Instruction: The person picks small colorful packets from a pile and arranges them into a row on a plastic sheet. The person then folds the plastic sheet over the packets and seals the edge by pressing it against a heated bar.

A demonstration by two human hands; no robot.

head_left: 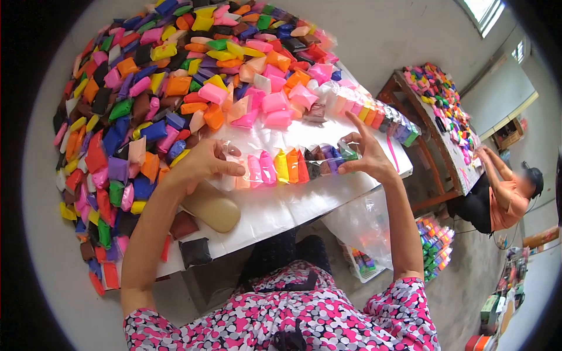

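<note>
A clear plastic bag [284, 166] with a row of small coloured packets lies on the white tabletop in front of me. Its packets run from peach and pink through yellow, orange and red to black, blue and green. My left hand [202, 165] grips the peach end, thumb along the near side. At the green end, my right hand [369, 157] holds the bag between thumb and curled fingers, its index finger raised. Behind it lies another filled clear bag [374, 114]. A smooth beige oval object [218, 209] rests by my left wrist.
Loose coloured packets [158, 88] are heaped over the table's left and back. A black packet [195, 253] sits at the front edge. Below right stand a white basket [369, 274] and stacked filled bags [434, 248]. A person [506, 202] works at another packet-covered table [433, 146].
</note>
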